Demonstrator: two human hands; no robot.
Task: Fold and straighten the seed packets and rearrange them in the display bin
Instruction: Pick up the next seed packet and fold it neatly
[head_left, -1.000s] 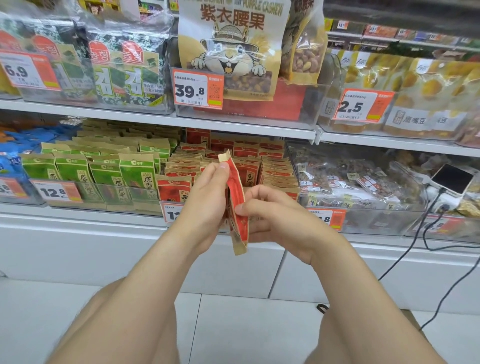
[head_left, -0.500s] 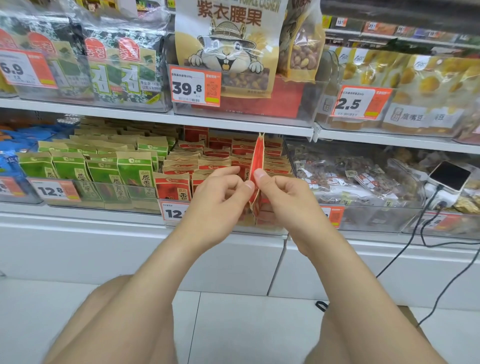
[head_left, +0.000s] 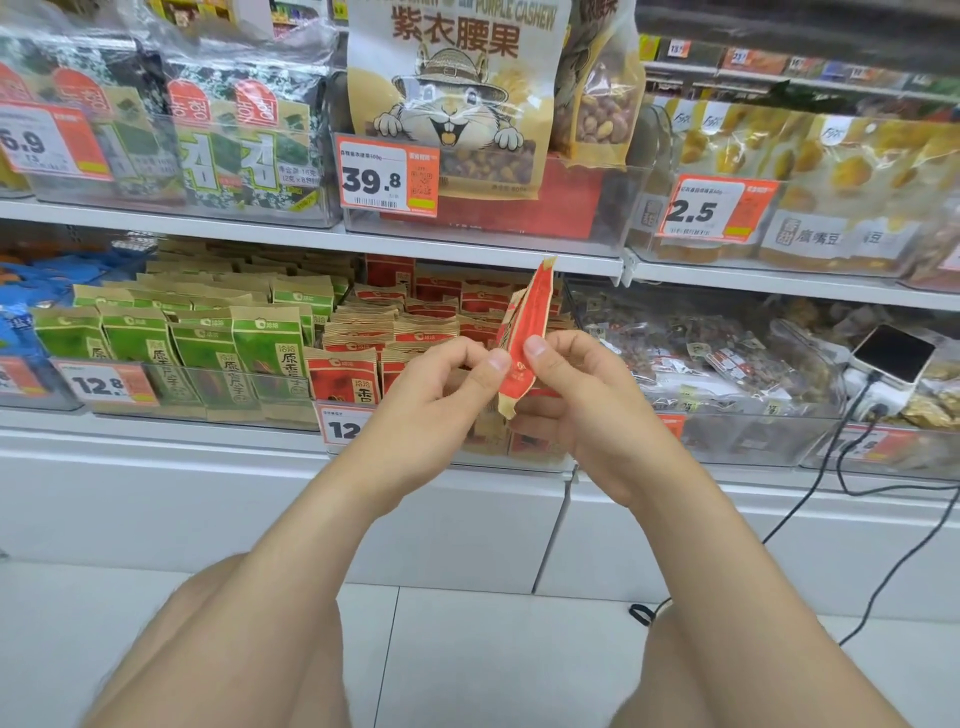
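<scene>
A red and tan seed packet (head_left: 525, 332) stands edge-on in front of the lower shelf, its top tilted right. My left hand (head_left: 441, 384) pinches its left side with the thumb near the middle. My right hand (head_left: 576, 400) pinches the right side, fingers curled behind the lower part. Behind them a clear display bin (head_left: 540, 457) holds several red seed packets (head_left: 358, 364) in rows, partly hidden by my hands.
Green seed packets (head_left: 208, 343) fill the bin to the left. A clear bin of mixed snacks (head_left: 727, 364) sits to the right, beside a phone (head_left: 893, 353) on a charger with black cables hanging down. Upper shelf carries seaweed, cashew bags and price tags. White tiled floor below.
Both hands raised the packet from below the bin front up to shelf height. It tilted from leaning left to leaning right, and my grip shifted to its lower middle.
</scene>
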